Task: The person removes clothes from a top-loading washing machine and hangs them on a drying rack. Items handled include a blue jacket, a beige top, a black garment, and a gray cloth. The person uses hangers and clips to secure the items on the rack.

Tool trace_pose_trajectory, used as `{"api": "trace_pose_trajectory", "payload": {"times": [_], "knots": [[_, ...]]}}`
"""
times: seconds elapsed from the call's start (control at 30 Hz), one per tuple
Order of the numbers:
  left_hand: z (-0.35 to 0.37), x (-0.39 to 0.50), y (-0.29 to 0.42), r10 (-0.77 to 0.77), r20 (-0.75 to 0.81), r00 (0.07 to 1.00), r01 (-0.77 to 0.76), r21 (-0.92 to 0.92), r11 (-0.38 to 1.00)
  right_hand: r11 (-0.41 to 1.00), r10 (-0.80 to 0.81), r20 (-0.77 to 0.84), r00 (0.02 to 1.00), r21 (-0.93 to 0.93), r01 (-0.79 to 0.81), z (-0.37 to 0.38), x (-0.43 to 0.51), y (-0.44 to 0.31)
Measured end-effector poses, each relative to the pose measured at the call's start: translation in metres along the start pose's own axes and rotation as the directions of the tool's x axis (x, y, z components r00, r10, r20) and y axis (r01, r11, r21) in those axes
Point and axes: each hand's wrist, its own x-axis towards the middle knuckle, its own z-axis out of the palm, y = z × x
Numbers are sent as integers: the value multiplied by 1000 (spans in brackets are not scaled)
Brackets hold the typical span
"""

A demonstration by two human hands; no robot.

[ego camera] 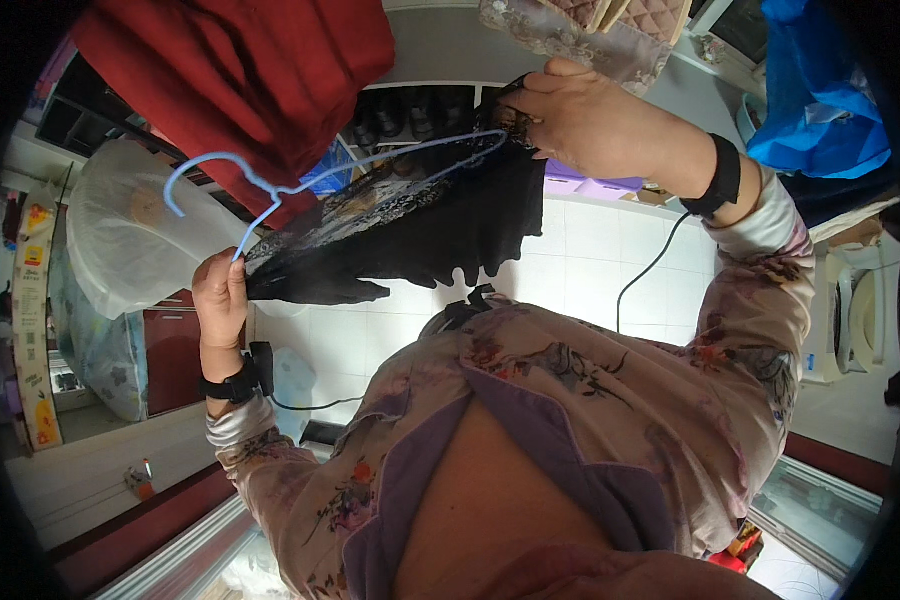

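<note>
A black lace-trimmed garment (435, 225) is stretched between my two hands. A light blue clothes hanger (292, 187) lies along its upper edge, its hook pointing to the left. My left hand (222, 289) grips the near left end of the hanger together with the garment's edge. My right hand (570, 112) pinches the lace part of the garment beside the hanger's right end. Whether its fingers also touch the hanger is hidden. The garment's lower edge hangs in uneven folds above the floor.
A red cloth (247, 75) hangs at the upper left, beside a translucent white cover (142, 225). Dark shoes (412, 116) stand on a shelf beyond the garment. A blue bag (817, 97) hangs at the upper right. Black cables run from both wrist straps. White tiles (592, 255) cover the floor.
</note>
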Motion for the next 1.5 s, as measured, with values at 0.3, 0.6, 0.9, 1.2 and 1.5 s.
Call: {"api": "trace_pose_trajectory", "payload": {"times": [0.3, 0.6, 0.9, 1.2, 1.5], "knots": [[26, 27, 29, 22, 15, 1000, -18, -220, 975, 999, -2, -205, 979, 49, 12, -12, 42, 18], [8, 68, 20, -19, -101, 995, 1, -182, 983, 828, 162, -61, 985, 551, -102, -32, -24, 25], [4, 93, 20, -33, -105, 994, 6, -249, 968, 473, 637, 117, 762, 721, -506, 2, -50, 16], [-6, 107, 39, 68, -48, 997, -69, -40, 997, 677, 367, -62, 928, 702, -221, -10, -38, 13], [-24, 172, 56, 325, -31, 945, -324, -187, 927, 508, 708, -102, 699, 761, -403, -30, -52, 18]]}}
